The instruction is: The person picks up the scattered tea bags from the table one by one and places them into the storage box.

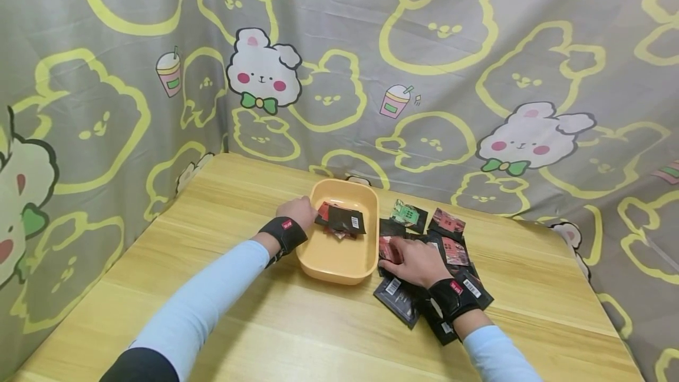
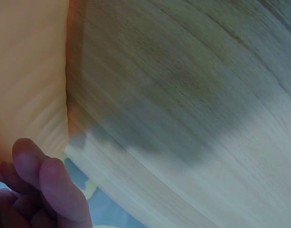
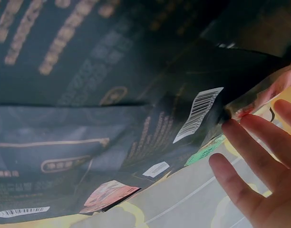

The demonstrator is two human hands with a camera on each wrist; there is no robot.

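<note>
An orange-yellow plastic basin point(image 1: 339, 264) stands on the table with a few black and red packets point(image 1: 345, 219) lying inside it. My left hand point(image 1: 298, 212) grips the basin's left rim; the left wrist view has its bent fingers point(image 2: 64, 190) against the ribbed outer wall. To the right of the basin, my right hand point(image 1: 421, 261) reaches over a loose pile of black sachets point(image 1: 398, 300). In the right wrist view its spread fingers point(image 3: 252, 149) touch the edge of a packet, near a white barcode label point(image 3: 198, 114). Part of the pile is hidden beneath that hand.
A green-labelled packet point(image 1: 408, 215) and a red-labelled packet point(image 1: 447, 224) lie at the back of the pile. The wooden table point(image 1: 297, 335) meets a grey curtain point(image 1: 339, 28) with yellow cartoon outlines behind and at the sides.
</note>
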